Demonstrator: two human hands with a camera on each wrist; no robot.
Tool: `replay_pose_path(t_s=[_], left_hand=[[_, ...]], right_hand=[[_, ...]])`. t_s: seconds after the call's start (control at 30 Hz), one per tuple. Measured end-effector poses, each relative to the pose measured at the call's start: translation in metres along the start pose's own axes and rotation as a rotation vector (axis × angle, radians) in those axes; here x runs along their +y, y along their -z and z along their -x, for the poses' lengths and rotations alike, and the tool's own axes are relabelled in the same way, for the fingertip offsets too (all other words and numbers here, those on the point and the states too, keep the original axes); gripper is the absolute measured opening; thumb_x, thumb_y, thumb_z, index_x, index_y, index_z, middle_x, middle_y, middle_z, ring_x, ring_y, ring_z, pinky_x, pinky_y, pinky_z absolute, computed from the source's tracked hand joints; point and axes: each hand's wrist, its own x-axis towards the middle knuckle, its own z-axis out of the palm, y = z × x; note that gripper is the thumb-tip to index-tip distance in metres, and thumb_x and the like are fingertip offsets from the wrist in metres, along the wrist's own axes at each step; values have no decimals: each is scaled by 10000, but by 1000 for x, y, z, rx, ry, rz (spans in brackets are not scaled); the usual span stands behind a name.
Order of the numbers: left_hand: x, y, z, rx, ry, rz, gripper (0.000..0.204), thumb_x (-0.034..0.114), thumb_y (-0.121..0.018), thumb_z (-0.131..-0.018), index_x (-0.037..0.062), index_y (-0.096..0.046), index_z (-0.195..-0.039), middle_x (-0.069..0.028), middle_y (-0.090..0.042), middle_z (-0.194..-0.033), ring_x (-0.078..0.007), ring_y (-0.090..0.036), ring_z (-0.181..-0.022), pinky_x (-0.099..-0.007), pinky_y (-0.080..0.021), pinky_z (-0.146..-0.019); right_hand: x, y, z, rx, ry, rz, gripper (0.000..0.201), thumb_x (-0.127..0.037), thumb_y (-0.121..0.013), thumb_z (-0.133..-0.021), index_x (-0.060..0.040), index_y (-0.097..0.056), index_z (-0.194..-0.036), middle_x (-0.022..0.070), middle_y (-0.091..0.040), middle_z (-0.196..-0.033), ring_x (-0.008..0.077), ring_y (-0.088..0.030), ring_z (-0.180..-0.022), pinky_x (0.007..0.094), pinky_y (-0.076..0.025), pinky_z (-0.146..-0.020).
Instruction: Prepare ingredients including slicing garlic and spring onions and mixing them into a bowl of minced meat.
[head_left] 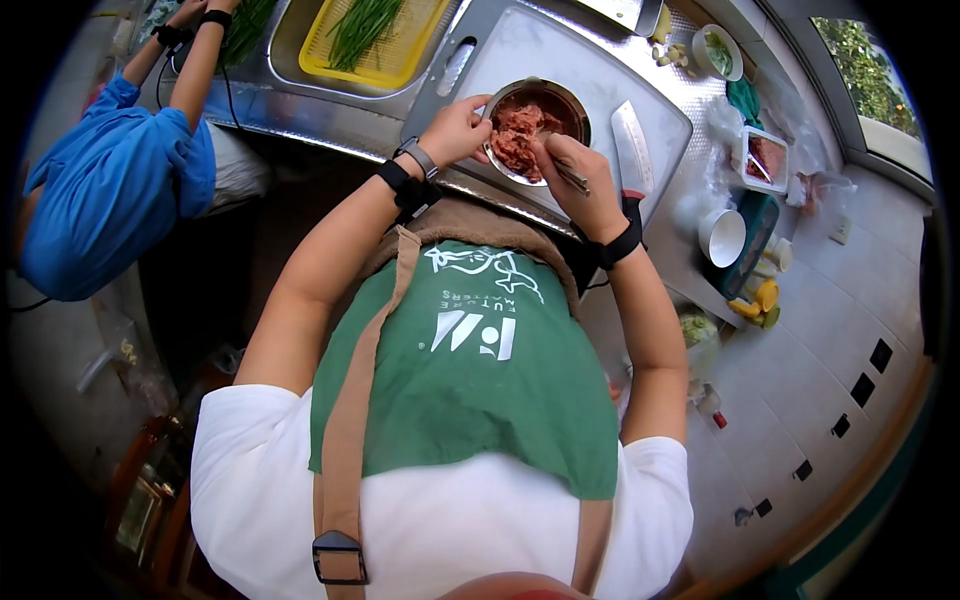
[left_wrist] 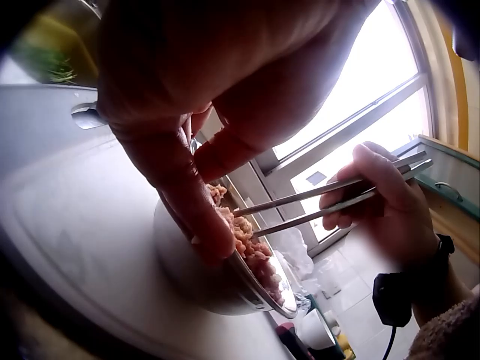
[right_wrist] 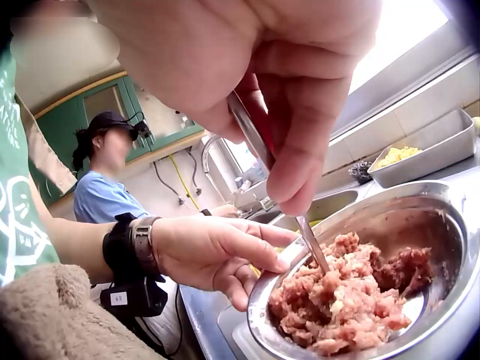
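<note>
A round metal bowl [head_left: 568, 103] of raw minced meat [right_wrist: 345, 300] stands on a whitish cutting board [head_left: 535, 50], tilted in the right wrist view. At its left side my left hand [head_left: 455, 132] grips the rim, the thumb outside against the wall in the left wrist view. My right hand [head_left: 585, 190] holds a pair of metal chopsticks [left_wrist: 300, 199] from above. Their tips are sunk in the meat, near the middle of the bowl. Right of the bowl lies a knife [head_left: 632, 145] with its blade pointing away from me.
A yellow basket [head_left: 410, 72] with green chives sits in the sink at the left. Farther left stands another person [head_left: 120, 190] in blue. On the right are a white bowl [head_left: 722, 238], a tray of meat [head_left: 765, 160] and a bowl of greens [head_left: 718, 52].
</note>
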Motion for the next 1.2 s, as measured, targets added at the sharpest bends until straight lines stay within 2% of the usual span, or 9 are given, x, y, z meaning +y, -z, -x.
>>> replay_pose_path(t_s=[0.17, 0.3, 0.4, 0.5, 0.63, 0.8, 0.97, 1.1, 1.2], left_hand=[[1, 7, -2, 0, 12, -59, 513, 74, -506, -883, -75, -392, -1360, -101, -665, -777, -161, -669, -579, -277, -582, -527], [3, 6, 0, -19, 36, -15, 513, 75, -511, -883, -72, -395, -1360, -102, -667, -809, -157, -671, -617, -277, -586, -532], [14, 7, 2, -39, 73, -46, 534, 72, -505, -904, -68, -339, -1393, -105, -661, -855, -153, -665, -661, -274, -592, -546], [14, 5, 3, -50, 82, -74, 561, 68, -500, -925, -68, -282, -1424, -109, -655, -899, -152, -660, -699, -273, -598, -561], [6, 7, -1, -31, 64, -137, 548, 70, -508, -924, -79, -302, -1408, -116, -655, -910, -153, -661, -700, -276, -598, -554], [5, 4, 2, 19, 15, -77, 507, 93, -532, -900, -92, -391, -1350, -120, -668, -774, -168, -669, -571, -276, -565, -499], [7, 0, 5, 27, -5, -60, 507, 91, -525, -903, -90, -383, -1355, -127, -677, -801, -173, -672, -573, -273, -565, -505], [8, 5, 1, 24, 13, -66, 489, 71, -503, -897, -79, -395, -1350, -113, -670, -781, -174, -672, -576, -276, -568, -507], [14, 7, 2, -36, 69, -127, 546, 68, -502, -925, -69, -301, -1414, -105, -647, -888, -139, -642, -659, -275, -599, -568]], right_hand=[[0, 30, 11, 46, -240, -129, 236, -132, -636, -901, 4, -509, -754, 170, -486, -656, 337, -492, -577, 357, -423, -540], [13, -6, -4, 24, -35, -113, 214, -131, -638, -899, -3, -521, -774, 169, -504, -669, 337, -509, -583, 355, -430, -547], [15, 20, -24, 61, -236, -226, 237, -144, -631, -910, -2, -523, -754, 169, -515, -645, 309, -520, -548, 344, -422, -513], [25, 35, 1, 17, -181, 82, 251, -150, -620, -915, -18, -515, -728, 156, -533, -635, 316, -543, -561, 368, -415, -512], [7, 2, -3, -71, 69, -49, 185, -98, -620, -893, -17, -504, -773, 165, -523, -695, 350, -530, -606, 392, -425, -551], [34, 20, -15, 80, -228, -27, 240, -155, -619, -918, -17, -525, -745, 171, -532, -643, 306, -529, -545, 360, -422, -507], [3, 0, 6, -17, -2, -40, 217, -101, -640, -882, -7, -497, -748, 177, -516, -678, 367, -527, -609, 372, -436, -546], [26, -2, -17, 94, -219, -224, 251, -166, -623, -916, -12, -510, -752, 173, -496, -668, 339, -457, -565, 359, -414, -526], [22, 21, 1, 74, -231, -54, 266, -173, -624, -918, -1, -514, -747, 172, -504, -654, 328, -463, -550, 357, -417, -524]])
